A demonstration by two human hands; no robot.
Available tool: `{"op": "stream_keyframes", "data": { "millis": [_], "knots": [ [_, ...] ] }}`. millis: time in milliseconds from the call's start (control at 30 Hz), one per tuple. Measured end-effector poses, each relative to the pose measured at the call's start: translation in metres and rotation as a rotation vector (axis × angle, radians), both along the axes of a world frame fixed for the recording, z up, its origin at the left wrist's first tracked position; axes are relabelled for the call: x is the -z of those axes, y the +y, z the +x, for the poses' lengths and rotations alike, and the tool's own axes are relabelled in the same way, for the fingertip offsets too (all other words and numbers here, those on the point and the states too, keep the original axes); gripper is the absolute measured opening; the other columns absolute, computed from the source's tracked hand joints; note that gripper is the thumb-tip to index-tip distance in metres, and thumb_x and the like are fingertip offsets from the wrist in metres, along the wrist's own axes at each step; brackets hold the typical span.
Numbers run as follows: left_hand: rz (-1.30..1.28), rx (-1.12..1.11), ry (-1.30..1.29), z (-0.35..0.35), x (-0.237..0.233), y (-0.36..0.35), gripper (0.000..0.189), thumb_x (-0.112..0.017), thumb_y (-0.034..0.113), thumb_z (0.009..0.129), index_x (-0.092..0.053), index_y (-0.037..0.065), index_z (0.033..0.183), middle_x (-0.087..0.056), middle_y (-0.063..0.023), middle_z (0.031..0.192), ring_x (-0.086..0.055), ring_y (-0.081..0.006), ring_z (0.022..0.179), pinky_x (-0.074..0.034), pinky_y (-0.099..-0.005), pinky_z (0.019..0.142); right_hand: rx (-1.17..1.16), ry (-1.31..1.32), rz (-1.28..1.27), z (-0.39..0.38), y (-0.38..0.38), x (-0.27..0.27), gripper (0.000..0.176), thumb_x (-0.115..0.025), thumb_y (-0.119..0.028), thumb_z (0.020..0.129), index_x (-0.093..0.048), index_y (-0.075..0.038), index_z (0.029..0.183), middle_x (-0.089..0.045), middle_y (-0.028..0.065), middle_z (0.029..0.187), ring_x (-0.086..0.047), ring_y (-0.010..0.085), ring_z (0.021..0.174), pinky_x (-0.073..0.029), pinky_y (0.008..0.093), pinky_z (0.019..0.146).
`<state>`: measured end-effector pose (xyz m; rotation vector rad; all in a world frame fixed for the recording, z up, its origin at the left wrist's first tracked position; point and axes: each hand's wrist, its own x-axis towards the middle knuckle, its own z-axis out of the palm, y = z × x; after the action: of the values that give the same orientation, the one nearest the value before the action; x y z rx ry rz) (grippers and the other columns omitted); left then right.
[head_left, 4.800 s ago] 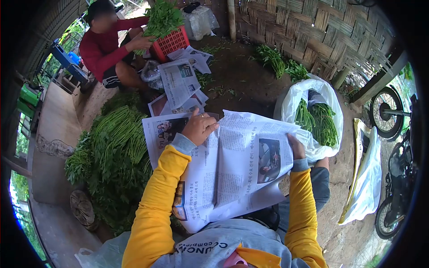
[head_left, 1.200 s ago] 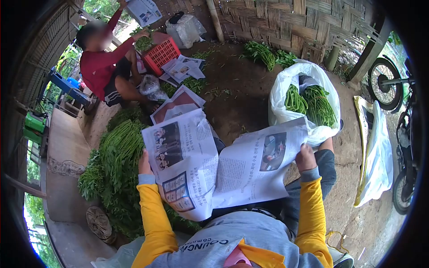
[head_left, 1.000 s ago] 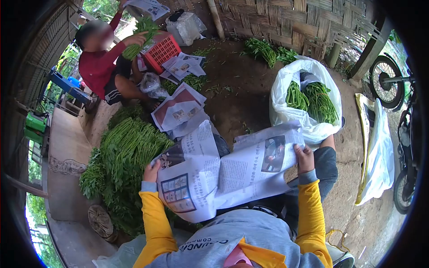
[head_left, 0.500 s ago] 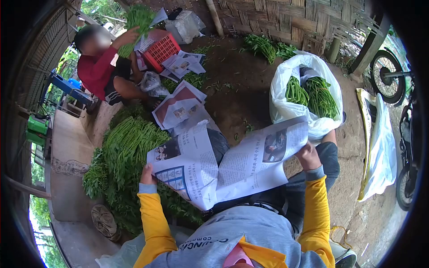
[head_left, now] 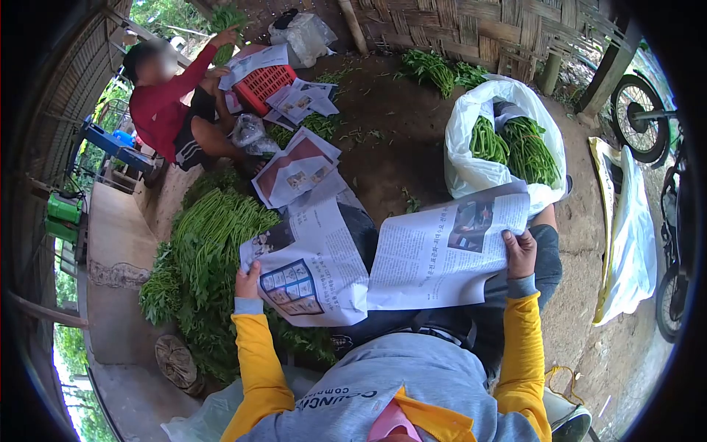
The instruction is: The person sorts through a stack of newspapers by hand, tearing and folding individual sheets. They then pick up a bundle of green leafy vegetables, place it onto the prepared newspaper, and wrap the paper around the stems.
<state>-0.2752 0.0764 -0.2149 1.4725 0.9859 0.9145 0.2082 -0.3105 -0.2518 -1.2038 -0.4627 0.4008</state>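
Newspaper [head_left: 434,258] spans the wearer's lap, gripped at its left edge by the left hand [head_left: 248,281] and at its right edge by the right hand [head_left: 521,254], thumbs on top. Holding opposite edges probably keeps the creased sheet spread and stops its middle folding in. Greens [head_left: 221,225] lie heaped left of the newspaper, seemingly for easy reach. Beyond its far right corner, a bag [head_left: 458,158] gapes, leaving the bundles [head_left: 532,151] inside visible. Spare sheets [head_left: 298,168] lie beyond its far left corner, perhaps to be handy.
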Motion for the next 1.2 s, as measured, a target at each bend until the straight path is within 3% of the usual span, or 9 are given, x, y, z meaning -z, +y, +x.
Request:
{"op": "stream_keyframes", "data": {
  "millis": [533, 600, 700, 800, 867, 933, 967, 1067, 1200],
  "knots": [
    [0.083, -0.021, 0.274, 0.0, -0.011, -0.001, 0.042, -0.064, 0.032, 0.086, -0.058, -0.001, 0.112, -0.062, -0.0048, 0.103, -0.055, -0.0141, 0.092, -0.042, -0.0282, 0.084, 0.349, -0.06, -0.158, 0.074, -0.09, 0.002, 0.017, -0.055, -0.015, 0.093, -0.063, -0.002, 0.101, -0.065, 0.0039, 0.095, -0.059, 0.0089, 0.084, -0.046, 0.0225, 0.077],
    [0.057, 0.014, 0.353, 0.002, -0.011, 0.008, 0.043, -0.066, 0.029, 0.085, -0.057, -0.001, 0.114, -0.062, -0.0056, 0.103, -0.056, -0.0152, 0.092, -0.042, -0.0289, 0.084, 0.251, 0.032, -0.042, 0.092, -0.112, -0.005, 0.028, -0.056, -0.012, 0.091, -0.056, -0.003, 0.117, -0.062, 0.007, 0.104, -0.059, 0.0138, 0.092, -0.048, 0.0258, 0.078],
    [0.311, 0.043, 0.434, 0.024, -0.004, 0.02, 0.047, -0.07, 0.022, 0.081, -0.053, -0.001, 0.118, -0.06, -0.0076, 0.105, -0.055, -0.0168, 0.097, -0.043, -0.0303, 0.086, 0.35, -0.023, -0.123, 0.076, -0.089, -0.052, 0.03, -0.053, -0.025, 0.093, -0.056, -0.003, 0.114, -0.062, 0.0072, 0.103, -0.06, 0.0149, 0.09, -0.049, 0.0276, 0.077],
    [1.03, -0.486, 0.759, 0.085, -0.067, -0.02, 0.053, -0.072, 0.015, 0.078, -0.048, -0.001, 0.122, -0.057, -0.0097, 0.112, -0.055, -0.0189, 0.104, -0.043, -0.0319, 0.09, 0.207, 0.331, 0.259, 0.054, -0.043, -0.095, 0.039, -0.053, -0.03, 0.093, -0.05, -0.003, 0.121, -0.061, 0.0098, 0.108, -0.062, 0.0209, 0.093, -0.052, 0.0339, 0.079],
    [0.626, -0.147, 0.496, 0.119, -0.09, -0.04, 0.059, -0.072, 0.014, 0.076, -0.044, 0.0, 0.126, -0.053, -0.0128, 0.121, -0.052, -0.0224, 0.111, -0.042, -0.0342, 0.094, 0.106, 0.449, 0.387, 0.034, -0.015, -0.121, 0.042, -0.053, -0.03, 0.093, -0.047, -0.004, 0.125, -0.059, 0.012, 0.113, -0.062, 0.0239, 0.096, -0.052, 0.0376, 0.081],
    [0.154, 0.355, 0.004, 0.167, -0.102, -0.079, 0.064, -0.071, 0.012, 0.076, -0.04, 0.001, 0.13, -0.05, -0.0146, 0.126, -0.05, -0.0258, 0.115, -0.04, -0.0357, 0.097, 0.02, 0.562, 0.435, 0.034, 0.004, -0.109, 0.043, -0.052, -0.031, 0.093, -0.047, -0.004, 0.125, -0.059, 0.0122, 0.115, -0.061, 0.026, 0.1, -0.052, 0.0401, 0.082],
    [0.077, 0.551, -0.091, 0.19, -0.112, -0.104, 0.063, -0.069, 0.011, 0.078, -0.038, 0.002, 0.132, -0.05, -0.0137, 0.127, -0.048, -0.0253, 0.118, -0.037, -0.035, 0.099, -0.023, 0.568, 0.466, 0.022, 0.016, -0.122, 0.042, -0.052, -0.031, 0.093, -0.047, -0.004, 0.125, -0.059, 0.0117, 0.114, -0.061, 0.0258, 0.099, -0.053, 0.0398, 0.082],
    [-0.262, 0.735, -0.437, 0.247, -0.111, -0.155, 0.071, -0.066, 0.02, 0.084, -0.026, 0.002, 0.14, -0.043, -0.0128, 0.135, -0.04, -0.0231, 0.125, -0.028, -0.0343, 0.103, -0.079, 0.615, 0.471, 0.006, 0.037, -0.114, 0.036, -0.05, -0.026, 0.094, -0.049, -0.004, 0.123, -0.06, 0.0088, 0.112, -0.061, 0.0228, 0.097, -0.052, 0.0365, 0.08],
    [-0.031, 0.593, -0.284, 0.278, -0.101, -0.163, 0.039, -0.056, 0.017, 0.091, -0.046, -0.002, 0.123, -0.055, -0.0083, 0.118, -0.051, -0.0156, 0.107, -0.039, -0.0276, 0.091, 0.055, 0.211, 0.168, 0.02, 0.034, -0.048, 0.039, -0.058, -0.013, 0.09, -0.047, 0.001, 0.124, -0.056, 0.0079, 0.113, -0.054, 0.0135, 0.099, -0.045, 0.0253, 0.086]
  ]
}}
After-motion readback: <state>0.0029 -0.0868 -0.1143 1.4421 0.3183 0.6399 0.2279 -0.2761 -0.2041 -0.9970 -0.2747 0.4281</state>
